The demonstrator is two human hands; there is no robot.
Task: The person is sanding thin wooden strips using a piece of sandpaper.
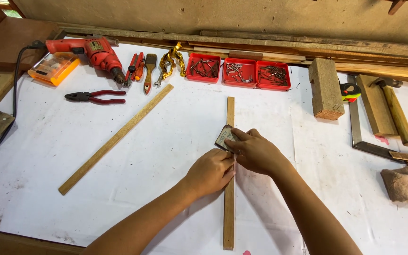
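The right hand (pixel 256 152) pinches a small folded sheet of sandpaper (pixel 224 137) in its fingers against an upright-lying thin wooden strip (pixel 229 198), the left hand (pixel 211 172) curled beside it pressing the strip onto the white worktop (pixel 166 141), a longer slat (pixel 114 140) lying apart leftward.

Thin wooden strip (pixel 230 141) and a folded scrap of sandpaper (pixel 224 137) under my hands.

The strip I'm working is a narrow, flat, light-brown length of wood lying straight on the white sheet, running away from me almost upright in view, its near end close to the table's front edge. My hands cover its middle. The sandpaper is a small brownish piece, folded, tilted, pressed against the strip's left side just above my fingers.
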